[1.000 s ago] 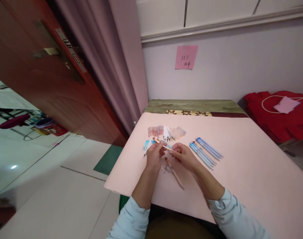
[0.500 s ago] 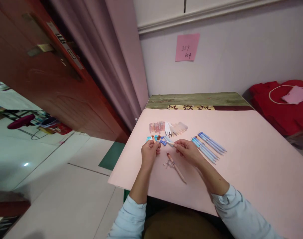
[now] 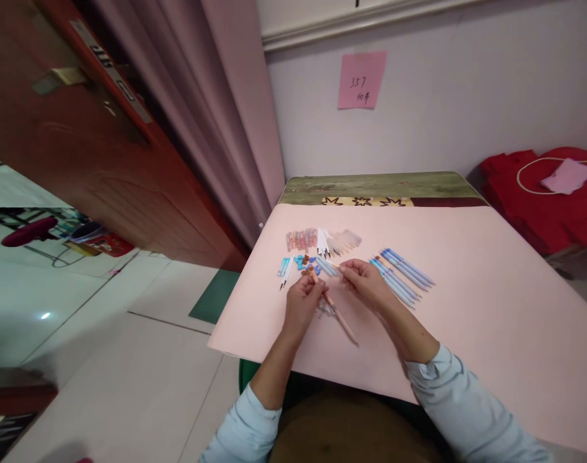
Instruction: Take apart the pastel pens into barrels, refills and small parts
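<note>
My left hand (image 3: 303, 299) is closed around a short orange pen barrel (image 3: 314, 276), whose upper end pokes out above the fingers. My right hand (image 3: 365, 281) is closed in a pinch close by; what sits at its fingertips is too small to make out. Below the hands lies a peach-coloured pen (image 3: 342, 323), slanting towards the table's front edge, with small clear parts (image 3: 326, 309) beside its upper half. Just past the fingers are light blue pen barrels (image 3: 326, 266) and a scatter of blue and brown small caps (image 3: 305, 260).
Several blue pens (image 3: 409, 268) lie in a row to the right. Patterned tubes (image 3: 301, 240), white refills (image 3: 323, 242) and pale pen tips (image 3: 347, 240) are grouped farther back. More refills (image 3: 287, 273) lie left on the pink tabletop (image 3: 467, 308). A red bag (image 3: 529, 206) stands beyond.
My left hand has moved right and lower with the orange barrel, uncovering the refills at left. The white refill seen at my right fingertips no longer shows there. The view has shifted slightly.
</note>
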Demonstrator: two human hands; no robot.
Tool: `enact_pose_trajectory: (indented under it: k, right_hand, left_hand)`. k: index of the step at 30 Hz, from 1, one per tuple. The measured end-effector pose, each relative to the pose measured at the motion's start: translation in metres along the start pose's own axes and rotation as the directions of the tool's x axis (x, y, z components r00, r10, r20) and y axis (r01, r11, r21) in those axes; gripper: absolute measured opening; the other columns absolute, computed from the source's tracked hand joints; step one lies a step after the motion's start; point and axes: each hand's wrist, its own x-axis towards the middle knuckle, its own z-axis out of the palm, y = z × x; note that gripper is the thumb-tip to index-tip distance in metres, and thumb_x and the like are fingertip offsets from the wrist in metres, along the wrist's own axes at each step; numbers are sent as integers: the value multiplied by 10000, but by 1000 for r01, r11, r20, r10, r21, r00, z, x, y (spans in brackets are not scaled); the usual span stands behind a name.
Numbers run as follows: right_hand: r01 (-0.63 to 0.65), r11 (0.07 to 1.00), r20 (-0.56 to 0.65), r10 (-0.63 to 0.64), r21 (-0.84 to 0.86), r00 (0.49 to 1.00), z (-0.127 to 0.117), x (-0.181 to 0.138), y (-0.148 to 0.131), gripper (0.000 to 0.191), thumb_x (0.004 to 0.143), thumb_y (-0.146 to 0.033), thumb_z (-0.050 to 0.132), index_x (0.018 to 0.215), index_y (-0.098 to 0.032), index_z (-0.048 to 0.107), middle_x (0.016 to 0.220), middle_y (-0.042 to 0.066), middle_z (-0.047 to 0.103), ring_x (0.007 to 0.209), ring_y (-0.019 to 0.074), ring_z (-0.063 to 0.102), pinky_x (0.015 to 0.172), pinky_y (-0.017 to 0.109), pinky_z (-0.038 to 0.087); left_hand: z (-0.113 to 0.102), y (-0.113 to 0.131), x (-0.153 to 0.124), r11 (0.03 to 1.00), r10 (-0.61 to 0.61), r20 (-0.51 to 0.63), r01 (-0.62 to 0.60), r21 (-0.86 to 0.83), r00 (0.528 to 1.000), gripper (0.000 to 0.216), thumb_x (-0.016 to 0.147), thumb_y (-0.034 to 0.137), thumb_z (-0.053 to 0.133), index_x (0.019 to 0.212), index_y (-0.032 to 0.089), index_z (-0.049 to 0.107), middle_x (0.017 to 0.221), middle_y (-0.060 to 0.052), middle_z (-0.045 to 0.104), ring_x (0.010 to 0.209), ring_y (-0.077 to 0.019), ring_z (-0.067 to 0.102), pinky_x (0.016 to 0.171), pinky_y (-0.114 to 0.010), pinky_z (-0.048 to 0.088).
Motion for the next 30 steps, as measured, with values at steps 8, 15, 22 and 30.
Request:
enact_pose_trajectory:
  k: [8, 15, 22, 30]
  right_hand:
    - [7, 1000, -18, -7, 7, 1000, -1, 3, 3, 434, 677, -566, 714, 834, -170, 632, 554, -12, 568, 446, 88, 422, 423, 218, 304]
    - [2, 1000, -8, -2, 16, 1000, -2, 2, 2, 407, 690, -546, 715, 821, -170, 633, 554, -15, 565, 453, 88, 423, 438, 219, 302]
    - [-33, 998, 1, 33, 52, 999, -1, 2, 4, 373, 710, -508, 717, 826, -165, 625, 564, -25, 555, 466, 82, 422, 443, 209, 282]
    - [-50, 997, 20, 49, 64, 999, 1, -1, 0, 383, 702, -502, 735, 831, -160, 622, 595, -19, 567, 474, 72, 402, 436, 208, 251]
  left_hand:
    - [-1, -4, -3, 997, 73, -48, -73, -2, 996, 283, 782, 434, 683, 861, 163, 672, 816, -84, 733, 753, -181, 676, 711, -266, 493]
    - [-2, -8, 0, 997, 41, -63, -45, -55, 997, 297, 814, 443, 638, 916, 164, 644, 845, -91, 738, 624, -125, 589, 643, -237, 430]
    - [-35, 3, 8, 957, 116, -215, -51, 287, 970, 273, 723, 437, 721, 739, 210, 571, 621, -20, 673, 537, -147, 529, 596, -244, 355]
    - [-49, 14, 24, 678, 269, -318, 56, 733, 909, 175, 709, 333, 725, 702, 241, 576, 589, -45, 604, 697, -275, 597, 658, -302, 332]
